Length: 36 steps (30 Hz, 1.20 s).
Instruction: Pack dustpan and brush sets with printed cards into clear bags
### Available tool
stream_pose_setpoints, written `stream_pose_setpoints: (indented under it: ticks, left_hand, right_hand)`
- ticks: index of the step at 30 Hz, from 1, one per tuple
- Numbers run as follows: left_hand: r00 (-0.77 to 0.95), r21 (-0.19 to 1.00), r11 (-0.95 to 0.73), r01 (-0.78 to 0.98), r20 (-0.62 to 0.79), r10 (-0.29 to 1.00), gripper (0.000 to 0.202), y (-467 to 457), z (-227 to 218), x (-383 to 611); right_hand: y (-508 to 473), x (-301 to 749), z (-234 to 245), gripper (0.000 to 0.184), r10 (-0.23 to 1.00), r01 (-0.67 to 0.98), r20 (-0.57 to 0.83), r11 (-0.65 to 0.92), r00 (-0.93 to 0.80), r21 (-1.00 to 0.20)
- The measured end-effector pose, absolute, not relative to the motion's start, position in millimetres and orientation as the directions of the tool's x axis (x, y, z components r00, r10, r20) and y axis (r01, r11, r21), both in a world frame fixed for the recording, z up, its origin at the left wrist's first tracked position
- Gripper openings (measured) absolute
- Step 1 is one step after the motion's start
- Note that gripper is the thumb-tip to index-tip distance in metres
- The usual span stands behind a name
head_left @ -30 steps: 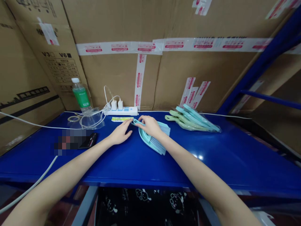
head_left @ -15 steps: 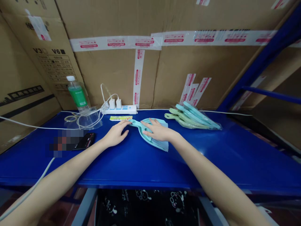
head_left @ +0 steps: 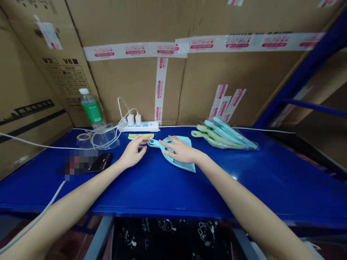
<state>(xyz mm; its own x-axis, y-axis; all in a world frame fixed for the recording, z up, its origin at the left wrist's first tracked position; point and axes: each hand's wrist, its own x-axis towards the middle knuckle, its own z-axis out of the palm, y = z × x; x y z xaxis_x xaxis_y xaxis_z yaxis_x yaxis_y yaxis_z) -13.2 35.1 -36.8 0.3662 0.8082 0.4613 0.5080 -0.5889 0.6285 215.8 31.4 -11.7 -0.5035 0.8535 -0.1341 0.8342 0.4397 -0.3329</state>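
A light blue dustpan (head_left: 187, 165) lies flat on the blue table, with its handle to the left and its wide edge to the right. What looks like a matching brush sits nested in it, partly hidden under my fingers. My right hand (head_left: 181, 150) rests flat on top of the pan, fingers stretched and spread. Beside the handle's end is my left hand (head_left: 135, 150), thumb apart from the curved fingers; its fingertips are at the handle tip, and whether they touch it is unclear.
Wrapped blue and green dustpans (head_left: 225, 134) lie at the back right. A white power strip (head_left: 149, 126) with chargers, a yellow packet (head_left: 132, 136), a water bottle (head_left: 92, 110), loose cables and a black box (head_left: 100, 162) are to the left. Cardboard (head_left: 130, 79) walls the back.
The dustpan has turned slightly under my hands, and its wide edge looks neater. My left fingers have slid back a little from the handle; my right hand stays on the pan.
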Motion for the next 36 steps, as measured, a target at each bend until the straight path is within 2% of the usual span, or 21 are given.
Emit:
stream_pose_setpoints:
  ticks: [10, 18, 27, 33, 36]
  left_hand:
    - [0.324, 0.709, -0.451, 0.542, 0.32, 0.891, 0.037, 46.0, -38.4, -12.8]
    - [0.32, 0.761, -0.393, 0.517, 0.254, 0.913, 0.041, 46.5, -38.5, -12.6]
    - [0.355, 0.762, -0.359, 0.539, 0.181, 0.917, 0.032, 42.3, -30.8, -13.8]
    - [0.387, 0.75, -0.374, 0.546, 0.17, 0.906, 0.033, 41.7, -28.7, -13.2]
    - [0.399, 0.751, -0.383, 0.538, 0.174, 0.9, 0.033, 42.5, -28.3, -13.3]
  right_hand:
    - [45.1, 225.0, -17.8, 0.089, 0.829, 0.774, -0.015, 0.515, -0.559, -0.368]
    - [39.7, 224.1, -13.3, 0.083, 0.842, 0.821, -0.083, 0.49, -0.533, -0.293]
    - [39.6, 222.4, -15.0, 0.083, 0.771, 0.745, 0.003, 0.617, -0.637, -0.252]
    - [34.7, 215.8, -15.6, 0.065, 0.705, 0.673, 0.079, 0.699, -0.705, -0.239]
    - [32.2, 212.2, -13.9, 0.06, 0.701, 0.674, 0.052, 0.701, -0.711, -0.234]
